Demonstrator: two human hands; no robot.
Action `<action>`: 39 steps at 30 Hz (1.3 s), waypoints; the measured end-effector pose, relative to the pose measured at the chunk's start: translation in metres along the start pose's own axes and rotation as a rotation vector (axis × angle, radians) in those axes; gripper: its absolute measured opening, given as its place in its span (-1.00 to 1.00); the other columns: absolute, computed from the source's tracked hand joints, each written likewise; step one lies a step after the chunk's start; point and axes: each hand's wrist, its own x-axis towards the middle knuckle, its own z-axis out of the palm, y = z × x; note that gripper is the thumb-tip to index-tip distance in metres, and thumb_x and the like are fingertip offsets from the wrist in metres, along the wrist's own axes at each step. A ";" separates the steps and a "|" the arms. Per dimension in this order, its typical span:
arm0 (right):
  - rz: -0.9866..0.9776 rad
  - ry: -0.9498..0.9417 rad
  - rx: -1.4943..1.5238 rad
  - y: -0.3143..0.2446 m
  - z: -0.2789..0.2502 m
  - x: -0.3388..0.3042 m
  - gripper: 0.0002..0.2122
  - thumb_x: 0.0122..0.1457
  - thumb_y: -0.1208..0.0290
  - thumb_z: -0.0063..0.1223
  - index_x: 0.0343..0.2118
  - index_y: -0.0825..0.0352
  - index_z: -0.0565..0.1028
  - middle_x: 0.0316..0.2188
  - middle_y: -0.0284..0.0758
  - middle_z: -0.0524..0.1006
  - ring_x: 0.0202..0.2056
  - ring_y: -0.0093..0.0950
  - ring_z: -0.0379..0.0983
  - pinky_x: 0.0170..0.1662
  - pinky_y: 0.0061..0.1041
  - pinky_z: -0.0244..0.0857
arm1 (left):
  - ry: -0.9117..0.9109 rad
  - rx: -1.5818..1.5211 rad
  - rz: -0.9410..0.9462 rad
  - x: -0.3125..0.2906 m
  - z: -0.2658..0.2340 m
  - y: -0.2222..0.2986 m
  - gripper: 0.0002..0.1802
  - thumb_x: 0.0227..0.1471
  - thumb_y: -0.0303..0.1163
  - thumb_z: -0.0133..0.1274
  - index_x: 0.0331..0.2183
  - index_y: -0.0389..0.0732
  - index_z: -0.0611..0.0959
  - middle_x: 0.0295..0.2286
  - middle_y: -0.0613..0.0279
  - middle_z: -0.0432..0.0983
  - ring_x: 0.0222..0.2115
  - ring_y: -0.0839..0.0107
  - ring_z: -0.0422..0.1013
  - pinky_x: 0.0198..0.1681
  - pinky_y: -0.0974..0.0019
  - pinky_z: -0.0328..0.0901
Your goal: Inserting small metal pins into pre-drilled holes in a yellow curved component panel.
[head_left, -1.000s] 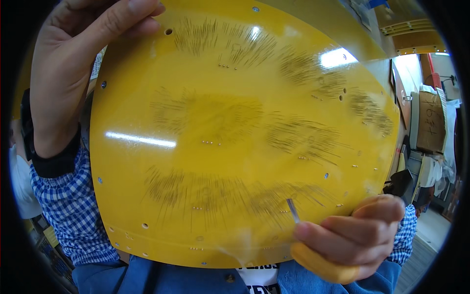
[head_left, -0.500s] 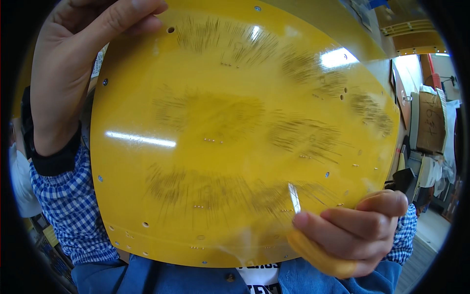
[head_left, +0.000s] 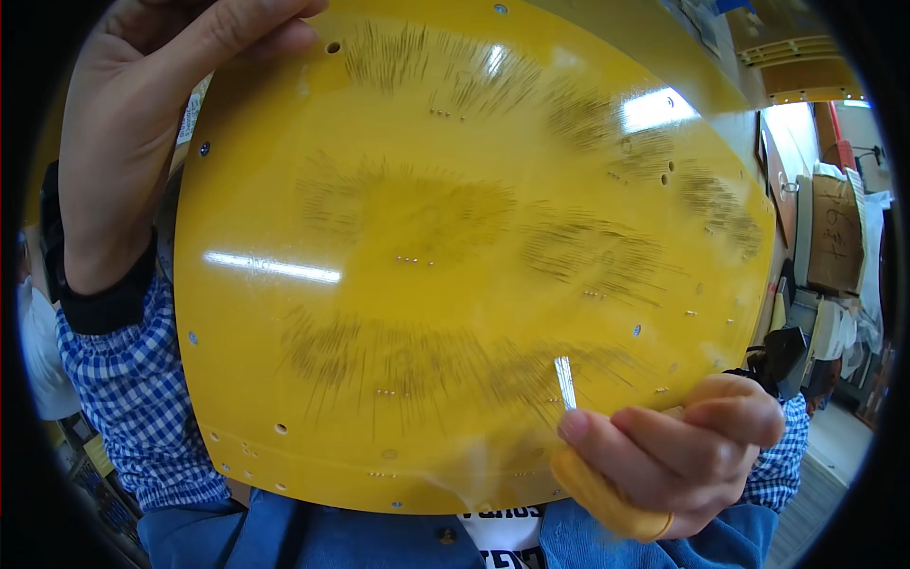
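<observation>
A glossy yellow panel [head_left: 427,299] fills the middle of the view, with clusters of fine dark lines, small holes and screws. At its upper left corner is my left hand [head_left: 166,81], thumb and fingers closed together over the edge. The fingertips are partly cut off by the frame, so what they hold is hidden. Low on the right, my right hand [head_left: 682,450] pinches a small bundle of thin silvery pins [head_left: 564,381], which sticks up from between thumb and fingers in front of the panel. A yellow cover [head_left: 597,488] wraps one finger of that hand.
On the right stand a brown cardboard box [head_left: 836,232] and a black object [head_left: 785,353], amid white bags and other clutter. Another yellow surface [head_left: 725,85] lies beyond the panel's upper right edge. A person in a white sleeve [head_left: 43,356] shows at far left.
The silvery bundle has tipped slightly more upright, and my right hand has shifted a little to the left. The panel sits a touch higher in view. My left hand has barely moved.
</observation>
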 end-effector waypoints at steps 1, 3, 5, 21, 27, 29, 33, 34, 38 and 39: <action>0.033 -0.052 -0.002 0.000 -0.004 0.004 -0.96 -0.06 0.33 0.07 -0.58 0.00 0.51 -0.44 -0.74 0.56 -0.49 -0.85 0.29 -0.35 -0.70 -0.04 | -0.024 -0.002 0.018 0.001 -0.001 0.000 -0.73 0.08 -0.38 0.02 -0.16 -0.24 0.56 -0.34 0.23 0.55 -0.32 0.59 0.49 -0.26 0.53 0.42; 0.043 -0.059 0.144 0.004 -0.007 0.007 -0.96 -0.07 0.34 0.06 -0.58 0.01 0.51 -0.47 -0.70 0.56 -0.51 -0.85 0.31 -0.39 -0.69 -0.04 | -0.033 -0.001 0.011 0.001 -0.001 -0.001 -0.73 0.08 -0.38 0.02 -0.16 -0.24 0.56 -0.34 0.23 0.55 -0.32 0.59 0.49 -0.25 0.53 0.42; 0.079 0.071 0.192 -0.002 -0.003 0.003 -0.93 -0.05 0.39 0.04 -0.57 0.02 0.52 -0.50 -0.68 0.54 -0.52 -0.83 0.37 -0.42 -0.71 -0.04 | -0.039 0.003 0.002 0.000 -0.001 -0.001 -0.73 0.08 -0.38 0.02 -0.16 -0.24 0.56 -0.34 0.23 0.56 -0.31 0.58 0.49 -0.25 0.53 0.42; 0.174 -0.143 0.445 0.010 -0.015 0.006 -0.91 -0.06 0.52 0.07 -0.50 0.14 0.55 -0.42 -0.51 0.57 -0.45 -0.70 0.47 -0.46 -0.71 0.10 | -0.005 -0.007 -0.008 -0.001 0.002 -0.003 -0.74 0.08 -0.39 0.02 -0.16 -0.24 0.56 -0.36 0.24 0.56 -0.33 0.61 0.49 -0.26 0.55 0.42; -0.044 -0.108 0.206 0.009 -0.008 -0.004 -0.90 -0.04 0.47 0.02 -0.47 0.11 0.55 -0.40 -0.58 0.56 -0.45 -0.73 0.47 -0.43 -0.73 0.10 | -0.003 0.005 -0.003 0.000 0.001 0.000 -0.74 0.08 -0.39 0.02 -0.16 -0.24 0.56 -0.37 0.25 0.56 -0.34 0.62 0.48 -0.27 0.55 0.42; 0.017 -0.019 0.116 0.005 -0.005 -0.003 -0.89 -0.04 0.47 0.02 -0.48 0.07 0.54 -0.42 -0.62 0.55 -0.45 -0.75 0.44 -0.42 -0.75 0.09 | 0.008 0.001 -0.008 0.000 0.001 0.000 -0.74 0.08 -0.39 0.02 -0.17 -0.24 0.56 -0.37 0.25 0.56 -0.34 0.62 0.48 -0.27 0.55 0.41; 0.063 -0.065 0.084 0.003 -0.008 -0.003 -0.89 -0.03 0.46 0.03 -0.49 0.04 0.54 -0.43 -0.65 0.54 -0.43 -0.76 0.42 -0.41 -0.75 0.08 | 0.015 0.013 0.006 -0.001 0.003 -0.001 -0.74 0.08 -0.39 0.02 -0.17 -0.25 0.56 -0.37 0.26 0.56 -0.34 0.62 0.48 -0.27 0.55 0.41; -0.002 -0.035 0.053 0.005 -0.007 -0.005 -0.89 -0.03 0.46 0.03 -0.49 0.04 0.54 -0.43 -0.65 0.54 -0.43 -0.76 0.42 -0.40 -0.75 0.08 | 0.031 0.009 0.001 -0.001 0.004 -0.001 -0.74 0.08 -0.39 0.02 -0.17 -0.25 0.56 -0.36 0.26 0.56 -0.34 0.62 0.48 -0.27 0.55 0.41; -0.023 -0.049 0.018 0.002 -0.007 -0.003 -0.90 -0.05 0.46 0.05 -0.49 0.07 0.55 -0.41 -0.62 0.54 -0.42 -0.75 0.41 -0.40 -0.74 0.09 | -0.003 0.004 0.021 0.001 0.002 0.000 -0.75 0.08 -0.39 0.02 -0.17 -0.24 0.56 -0.37 0.26 0.56 -0.34 0.62 0.48 -0.27 0.56 0.41; 0.027 -0.106 0.009 0.001 -0.012 -0.001 -0.91 -0.06 0.46 0.06 -0.50 0.08 0.55 -0.41 -0.60 0.55 -0.42 -0.75 0.41 -0.41 -0.73 0.10 | -0.017 -0.009 0.019 0.003 0.003 0.000 -0.74 0.08 -0.39 0.02 -0.17 -0.24 0.56 -0.37 0.26 0.56 -0.35 0.62 0.48 -0.27 0.56 0.41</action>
